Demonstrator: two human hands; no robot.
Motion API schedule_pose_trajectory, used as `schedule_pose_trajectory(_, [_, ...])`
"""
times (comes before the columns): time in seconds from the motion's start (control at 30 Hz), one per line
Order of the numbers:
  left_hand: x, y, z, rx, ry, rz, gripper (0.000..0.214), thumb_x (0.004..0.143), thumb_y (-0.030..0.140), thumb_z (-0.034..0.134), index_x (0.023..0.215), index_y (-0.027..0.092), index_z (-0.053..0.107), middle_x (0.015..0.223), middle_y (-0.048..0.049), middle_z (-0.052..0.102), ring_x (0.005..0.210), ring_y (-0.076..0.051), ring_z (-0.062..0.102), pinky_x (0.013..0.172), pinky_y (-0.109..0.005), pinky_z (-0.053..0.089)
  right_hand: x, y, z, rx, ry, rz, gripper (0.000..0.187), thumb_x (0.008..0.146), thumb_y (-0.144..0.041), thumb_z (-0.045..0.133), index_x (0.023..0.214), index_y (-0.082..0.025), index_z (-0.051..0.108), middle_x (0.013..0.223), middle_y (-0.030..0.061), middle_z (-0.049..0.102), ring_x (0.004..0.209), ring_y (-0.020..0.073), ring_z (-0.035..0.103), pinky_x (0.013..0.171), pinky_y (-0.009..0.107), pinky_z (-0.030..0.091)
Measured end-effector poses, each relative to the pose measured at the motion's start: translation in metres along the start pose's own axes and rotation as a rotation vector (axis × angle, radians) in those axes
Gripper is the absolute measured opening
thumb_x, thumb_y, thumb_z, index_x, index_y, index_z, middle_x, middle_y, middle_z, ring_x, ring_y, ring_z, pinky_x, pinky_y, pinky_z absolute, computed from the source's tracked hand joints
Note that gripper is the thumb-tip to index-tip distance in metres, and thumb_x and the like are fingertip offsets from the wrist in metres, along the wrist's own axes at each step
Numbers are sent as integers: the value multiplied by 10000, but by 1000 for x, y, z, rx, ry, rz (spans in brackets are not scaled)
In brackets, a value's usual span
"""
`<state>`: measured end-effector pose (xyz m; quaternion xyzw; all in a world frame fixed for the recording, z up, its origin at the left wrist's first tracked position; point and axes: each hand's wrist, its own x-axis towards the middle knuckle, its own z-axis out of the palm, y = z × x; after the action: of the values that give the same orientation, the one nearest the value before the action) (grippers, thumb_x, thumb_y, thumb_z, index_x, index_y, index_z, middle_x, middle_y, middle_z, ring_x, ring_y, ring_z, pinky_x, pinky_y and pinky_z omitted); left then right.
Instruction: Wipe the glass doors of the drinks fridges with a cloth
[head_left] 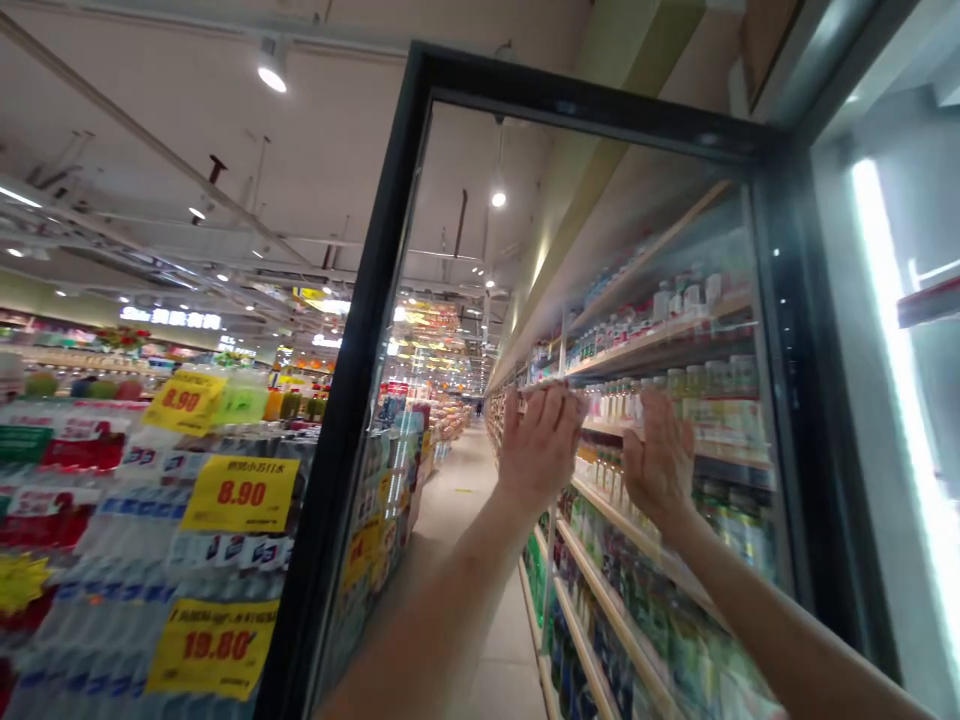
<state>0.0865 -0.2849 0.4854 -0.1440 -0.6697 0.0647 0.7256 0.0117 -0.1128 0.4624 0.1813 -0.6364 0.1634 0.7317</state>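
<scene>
In the head view a glass door (pixel 480 240) with a dark frame stands swung out in front of me. My left hand (pixel 541 440) is raised near the middle of the pane, back toward me. Its fingers bend over at the top, and a blurred brownish patch shows by the fingertips; I cannot make out what it is. To its right my right hand (pixel 661 462) is also up at the pane, fingers pointing upward and apart from the thumb, with nothing seen in it. Exact contact with the glass is hard to judge.
Through the pane appear shelves of bottles (pixel 622 390) and an aisle floor (pixel 450 490). At left stand stacked bottle packs (pixel 112 600) with yellow price signs (pixel 240 492). A lit strip (pixel 892 300) marks the cabinet on the right.
</scene>
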Motion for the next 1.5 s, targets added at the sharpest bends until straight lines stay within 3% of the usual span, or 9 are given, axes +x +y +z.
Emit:
schedule_pose_trajectory(0.13, [11, -61, -19, 83, 57, -151, 395, 913, 264, 332, 1279, 164, 441, 1335, -115, 489, 1256, -244, 414, 1101, -528, 175, 0, -4, -2, -46, -23, -11, 516, 900, -321, 331, 1406, -225, 292, 1413, 114, 410, 1335, 269, 325, 1056, 527, 256])
schedule_pose_trajectory(0.2, [2, -67, -24, 106, 28, -166, 443, 905, 269, 340, 1323, 132, 393, 1385, -148, 426, 1310, -263, 349, 1105, -510, 188, 0, -4, -2, -56, -36, -18, 496, 900, -318, 330, 1389, -237, 325, 1425, 106, 394, 1336, 267, 322, 1053, 528, 256])
schedule_pose_trajectory(0.43, [-62, -6, -13, -65, -272, 586, 450, 893, 345, 390, 1320, 202, 402, 1432, -56, 380, 1360, -213, 262, 1145, -387, 171, -1, -1, -2, -55, -34, -32, 479, 886, -312, 344, 1354, -218, 382, 1421, 109, 402, 1332, 265, 330, 1049, 515, 262])
schedule_pose_trajectory(0.63, [-26, -50, -20, 85, -168, 32, 479, 888, 285, 389, 1349, 155, 362, 1464, -134, 299, 1373, -268, 221, 1125, -468, 184, -1, -4, -1, -53, -34, -23, 465, 891, -312, 345, 1338, -200, 405, 1425, 121, 392, 1340, 270, 317, 1050, 527, 262])
schedule_pose_trajectory(0.83, [-110, -20, -31, -119, -362, 696, 456, 876, 353, 422, 1322, 260, 404, 1473, 0, 313, 1379, -178, 208, 1152, -365, 128, -1, 0, -1, -68, -33, -72, 499, 884, -317, 360, 1367, -188, 369, 1437, 142, 367, 1348, 286, 297, 1051, 543, 248])
schedule_pose_trajectory(1.0, [-113, -58, -46, 111, -205, 99, 467, 891, 311, 411, 1339, 183, 383, 1453, -111, 334, 1382, -235, 203, 1119, -452, 165, -8, -4, -3, -37, -158, -328, 544, 893, -339, 354, 1420, -251, 252, 1466, 88, 332, 1377, 238, 239, 1094, 509, 184])
schedule_pose_trajectory(1.2, [-136, -60, -50, -24, -315, 471, 437, 872, 352, 448, 1296, 247, 444, 1434, -42, 382, 1374, -197, 229, 1136, -389, 134, -31, -31, -2, -92, -210, -150, 643, 897, -407, 352, 1460, -225, 101, 1518, 107, 188, 1405, 269, 132, 1095, 535, 161])
schedule_pose_trajectory(1.37, [-140, -69, -51, 120, -191, 41, 494, 868, 284, 454, 1335, 137, 389, 1459, -153, 304, 1396, -247, 139, 1120, -448, 163, -34, -35, -3, -82, -209, -146, 611, 900, -399, 340, 1454, -225, 148, 1510, 106, 218, 1404, 262, 140, 1097, 529, 161])
schedule_pose_trajectory(1.5, [-190, -53, -56, -98, -385, 648, 494, 867, 361, 443, 1338, 220, 393, 1495, -42, 253, 1390, -203, 174, 1145, -382, 124, -33, -33, -3, -71, -199, -139, 577, 898, -385, 344, 1436, -217, 219, 1495, 112, 259, 1400, 257, 160, 1094, 527, 171])
